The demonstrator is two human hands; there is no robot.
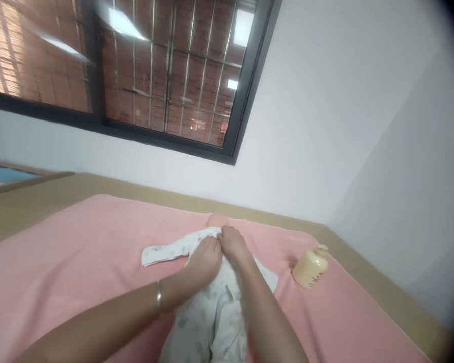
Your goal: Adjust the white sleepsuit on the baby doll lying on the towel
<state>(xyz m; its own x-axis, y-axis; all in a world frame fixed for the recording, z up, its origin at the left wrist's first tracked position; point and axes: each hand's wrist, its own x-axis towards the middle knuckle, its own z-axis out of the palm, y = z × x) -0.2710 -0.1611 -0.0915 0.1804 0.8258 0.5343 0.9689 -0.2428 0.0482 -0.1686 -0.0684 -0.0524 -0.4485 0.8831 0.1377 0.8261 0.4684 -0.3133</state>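
A small white patterned baby outfit (194,322) lies on a pink blanket (79,262), its sleeves spread to both sides. Past its collar shows a rounded pinkish shape (217,219), which looks like the head of a baby doll; most of it is hidden. My left hand (206,257), with a bracelet at the wrist, is closed on the cloth at the upper chest. Right beside it, close to the neckline, my right hand (232,243) pinches the same outfit. Both sets of fingertips nearly meet, and any fastener between them is too small to make out.
To the right on the blanket is a pale yellow bottle (310,267), tilted in view. A tan border (136,189) runs around the blanket, against a white wall (306,126). Above is a dark-framed barred window (166,75). Something blue (7,174) shows at the far left.
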